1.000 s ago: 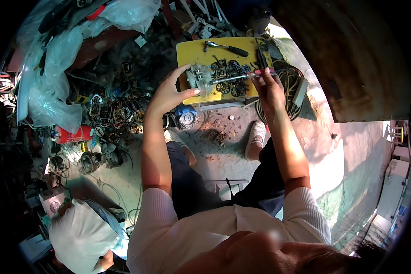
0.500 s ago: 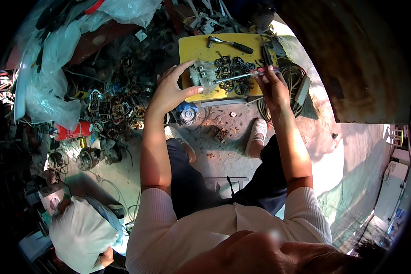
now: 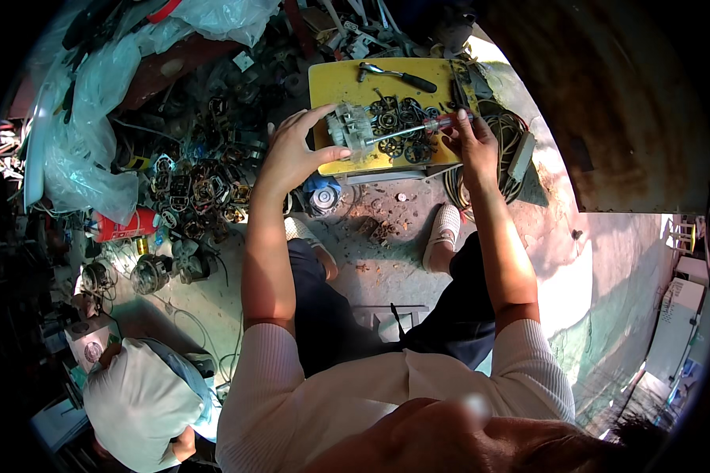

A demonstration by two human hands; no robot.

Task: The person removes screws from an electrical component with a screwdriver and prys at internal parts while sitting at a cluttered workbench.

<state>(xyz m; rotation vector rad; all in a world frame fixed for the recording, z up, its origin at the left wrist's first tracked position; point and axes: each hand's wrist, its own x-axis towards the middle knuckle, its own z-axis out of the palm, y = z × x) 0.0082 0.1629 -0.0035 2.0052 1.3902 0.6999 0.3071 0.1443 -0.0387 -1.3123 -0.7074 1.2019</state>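
My left hand (image 3: pixel 299 148) is curved round a pale, translucent plastic housing (image 3: pixel 352 131) at the left end of a yellow board (image 3: pixel 335 80), thumb at its near side and fingers at its far side. In my right hand (image 3: pixel 475 143) is a screwdriver (image 3: pixel 409 132) with a red and clear handle, pinched between thumb and fingers. Its shaft points left, and the tip meets the housing's right side. Dark round metal parts (image 3: pixel 394 117) lie on the board behind and under the shaft. Farther back rests a ratchet wrench (image 3: pixel 402 76) with a black grip.
Heaped motor parts and wires (image 3: pixel 205 189) cover the ground to the left, near a red cylinder (image 3: pixel 126 225). Coiled cable (image 3: pixel 501 146) lies right of the board. A blue and silver round part (image 3: pixel 323 197) sits before it. Another person (image 3: pixel 146 398) is at the lower left.
My right hand has shifted slightly, its fingers now placed differently at the end of the screwdriver handle. The screwdriver tip remains at the housing, and my left hand stays almost still.
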